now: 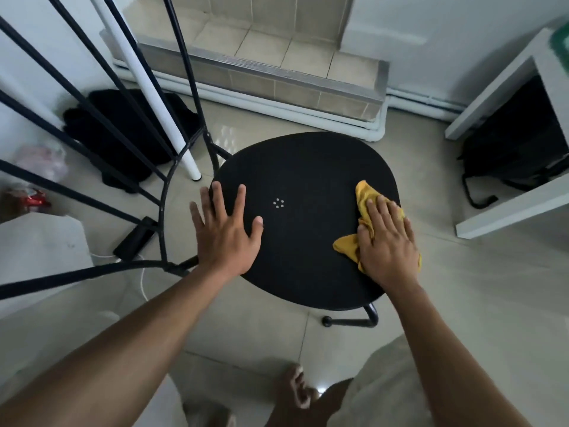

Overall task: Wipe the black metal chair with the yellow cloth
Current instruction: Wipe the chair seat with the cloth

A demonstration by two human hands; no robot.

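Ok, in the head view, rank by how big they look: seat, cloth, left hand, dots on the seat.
1. seat
2. left hand
3. cloth, visible part only; the right hand covers the rest, so its rank is unsure
4. dots

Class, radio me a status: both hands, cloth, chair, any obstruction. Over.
Left hand open, flat on black chair seat. Right hand open, pressing yellow cloth on seat's right side. Left hand lies in cloth's path leftward.
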